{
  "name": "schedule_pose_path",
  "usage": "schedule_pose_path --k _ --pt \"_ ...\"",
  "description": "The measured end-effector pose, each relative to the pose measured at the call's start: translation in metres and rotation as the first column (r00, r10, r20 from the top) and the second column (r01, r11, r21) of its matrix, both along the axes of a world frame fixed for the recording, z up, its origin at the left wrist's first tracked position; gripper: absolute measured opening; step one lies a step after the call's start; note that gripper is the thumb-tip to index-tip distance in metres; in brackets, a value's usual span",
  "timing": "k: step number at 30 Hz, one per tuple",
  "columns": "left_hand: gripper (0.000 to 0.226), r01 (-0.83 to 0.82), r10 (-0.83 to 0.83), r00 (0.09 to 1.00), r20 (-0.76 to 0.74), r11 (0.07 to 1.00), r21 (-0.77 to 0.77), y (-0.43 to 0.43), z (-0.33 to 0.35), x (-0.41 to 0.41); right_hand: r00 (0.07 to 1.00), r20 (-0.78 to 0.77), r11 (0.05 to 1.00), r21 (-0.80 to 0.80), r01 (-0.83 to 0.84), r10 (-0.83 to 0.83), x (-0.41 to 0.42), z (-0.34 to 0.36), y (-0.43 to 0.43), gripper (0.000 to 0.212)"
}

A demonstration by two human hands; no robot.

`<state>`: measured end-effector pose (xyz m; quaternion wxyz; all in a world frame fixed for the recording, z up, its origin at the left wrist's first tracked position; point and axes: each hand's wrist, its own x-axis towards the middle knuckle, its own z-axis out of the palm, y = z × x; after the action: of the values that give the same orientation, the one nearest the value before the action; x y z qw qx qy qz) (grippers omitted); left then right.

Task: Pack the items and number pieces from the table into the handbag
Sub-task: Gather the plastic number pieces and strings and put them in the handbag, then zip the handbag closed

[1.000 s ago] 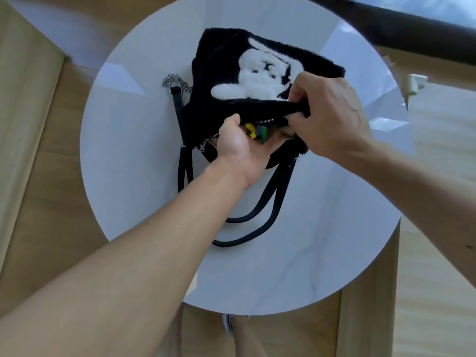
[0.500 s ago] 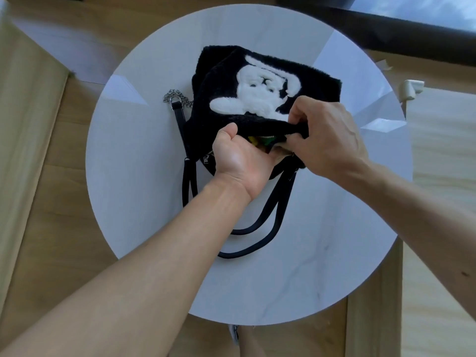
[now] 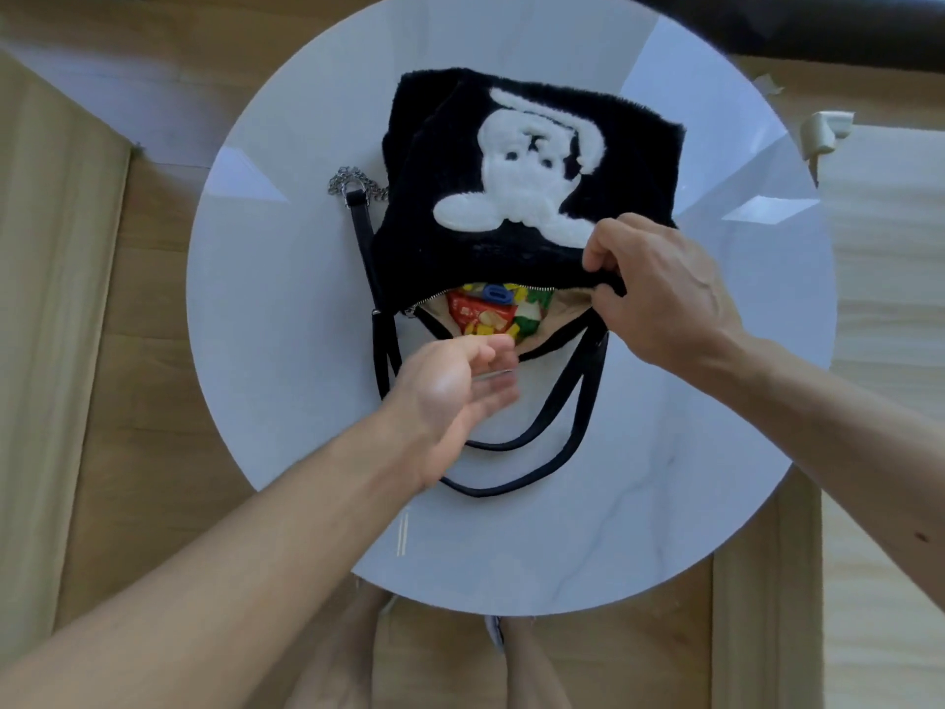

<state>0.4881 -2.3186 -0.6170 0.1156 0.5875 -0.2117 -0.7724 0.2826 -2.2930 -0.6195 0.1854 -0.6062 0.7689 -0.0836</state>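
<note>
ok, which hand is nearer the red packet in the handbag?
Left. Left hand sits just below the red packet; right hand grips the handbag rim, farther off sideways.

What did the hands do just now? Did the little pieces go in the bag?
The left hand pulled back out of the handbag toward the person and is now open and empty; the coloured pieces it held lie inside. The right hand still holds the opening's upper edge up, and the handbag still lies on the table.
</note>
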Motion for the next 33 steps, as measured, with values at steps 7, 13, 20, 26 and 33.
schedule_pose_path --k 7,13,20,26,33 --pt "0.024 0.497 -0.14 0.772 0.62 0.741 -0.452 -0.044 -0.038 0.062 0.976 0.148 0.986 -0.013 0.163 -0.16 0.054 -0.015 0.021 0.014" --pt "0.043 0.638 -0.134 0.681 0.72 0.591 -0.494 -0.068 -0.077 0.065 0.661 0.527 0.842 0.404 0.357 -0.534 0.142 -0.045 0.019 0.013" --pt "0.035 0.563 -0.233 0.773 0.59 0.68 -0.469 -0.087 -0.093 0.064 0.217 0.662 0.666 0.559 0.494 -0.717 0.195 -0.077 -0.024 0.058" --pt "0.021 0.661 -0.343 0.744 0.573 0.502 -0.558 -0.104 -0.081 0.072 0.196 0.62 0.567 0.485 0.666 -0.76 0.202 -0.074 -0.049 0.021" --pt "0.041 0.766 -0.325 0.64 0.696 0.205 -0.609 -0.12 -0.067 0.085 0.805 0.249 0.842 0.191 0.504 -0.538 0.202 -0.056 -0.052 0.028"
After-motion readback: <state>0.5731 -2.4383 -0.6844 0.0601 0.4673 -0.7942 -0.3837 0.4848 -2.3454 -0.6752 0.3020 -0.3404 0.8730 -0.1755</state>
